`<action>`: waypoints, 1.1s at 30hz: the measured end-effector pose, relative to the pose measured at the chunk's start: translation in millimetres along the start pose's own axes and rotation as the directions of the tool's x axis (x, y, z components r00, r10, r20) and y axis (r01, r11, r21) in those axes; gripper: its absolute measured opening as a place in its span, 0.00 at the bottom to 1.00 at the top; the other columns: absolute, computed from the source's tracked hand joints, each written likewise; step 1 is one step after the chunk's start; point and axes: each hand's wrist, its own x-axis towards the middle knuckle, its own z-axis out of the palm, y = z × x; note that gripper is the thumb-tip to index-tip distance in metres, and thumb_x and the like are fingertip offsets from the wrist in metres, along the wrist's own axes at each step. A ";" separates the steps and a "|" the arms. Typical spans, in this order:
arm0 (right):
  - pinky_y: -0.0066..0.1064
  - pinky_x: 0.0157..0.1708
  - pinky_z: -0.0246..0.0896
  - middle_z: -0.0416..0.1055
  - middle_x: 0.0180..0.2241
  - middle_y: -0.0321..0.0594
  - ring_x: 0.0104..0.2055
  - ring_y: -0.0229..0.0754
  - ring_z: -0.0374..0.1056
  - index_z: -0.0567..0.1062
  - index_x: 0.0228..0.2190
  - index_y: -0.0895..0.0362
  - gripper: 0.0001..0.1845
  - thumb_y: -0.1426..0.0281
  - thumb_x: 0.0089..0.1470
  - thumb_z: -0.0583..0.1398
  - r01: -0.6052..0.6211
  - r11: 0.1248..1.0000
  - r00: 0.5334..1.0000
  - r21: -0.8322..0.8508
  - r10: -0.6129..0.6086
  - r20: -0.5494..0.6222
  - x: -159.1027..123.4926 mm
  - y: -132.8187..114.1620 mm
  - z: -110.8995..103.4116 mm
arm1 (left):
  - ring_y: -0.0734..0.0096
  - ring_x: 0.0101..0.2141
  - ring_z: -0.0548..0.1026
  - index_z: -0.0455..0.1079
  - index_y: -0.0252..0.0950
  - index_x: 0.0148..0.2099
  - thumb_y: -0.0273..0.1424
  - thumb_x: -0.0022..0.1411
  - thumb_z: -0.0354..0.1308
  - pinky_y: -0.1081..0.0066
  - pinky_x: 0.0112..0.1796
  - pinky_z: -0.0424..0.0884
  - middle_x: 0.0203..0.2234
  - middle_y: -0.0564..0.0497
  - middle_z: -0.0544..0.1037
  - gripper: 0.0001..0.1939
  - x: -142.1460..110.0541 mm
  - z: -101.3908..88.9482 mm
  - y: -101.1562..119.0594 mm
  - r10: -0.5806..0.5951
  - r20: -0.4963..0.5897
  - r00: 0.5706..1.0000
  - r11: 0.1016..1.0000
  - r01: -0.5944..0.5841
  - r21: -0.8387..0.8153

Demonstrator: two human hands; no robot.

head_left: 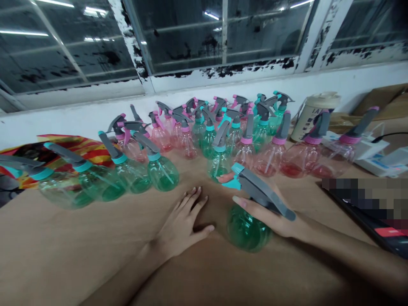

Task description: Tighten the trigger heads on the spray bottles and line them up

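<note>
My right hand is wrapped round the neck of a green spray bottle, below its grey and turquoise trigger head. The bottle is a little tilted, and its base is at or just above the table; I cannot tell which. Flat on the wooden table lies my left hand, fingers spread, holding nothing. Beyond it stands another green spray bottle with a turquoise collar. A further green one is just behind the fingertips of my right hand.
Several green bottles line the left side; several pink ones stand at the right, with more of both colours behind. A beige canister, a white power strip, a dark-edged device and a red-yellow bag lie around them.
</note>
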 end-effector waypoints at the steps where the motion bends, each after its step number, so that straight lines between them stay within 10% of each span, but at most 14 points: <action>1: 0.39 0.40 0.67 0.74 0.39 0.36 0.33 0.43 0.71 0.69 0.51 0.44 0.20 0.65 0.55 0.58 -0.001 1.000 1.000 -0.002 0.001 0.000 0.0 -0.5 -0.4 | 0.52 0.64 0.49 0.51 0.35 0.66 0.52 0.62 0.50 0.49 0.60 0.51 0.65 0.40 0.52 0.38 0.0 0.2 0.1 0.000 0.002 1.000 1.000 0.000 -0.001; 33: 0.36 0.38 0.67 0.73 0.33 0.35 0.35 0.41 0.71 0.73 0.37 0.48 0.08 0.62 0.57 0.57 -0.029 1.000 1.000 0.007 0.029 0.009 11.4 1.3 1.2 | 0.52 0.64 0.50 0.52 0.33 0.65 0.51 0.62 0.49 0.50 0.60 0.52 0.65 0.39 0.52 0.37 1.3 -1.8 3.0 0.004 0.005 1.000 1.000 -0.004 0.017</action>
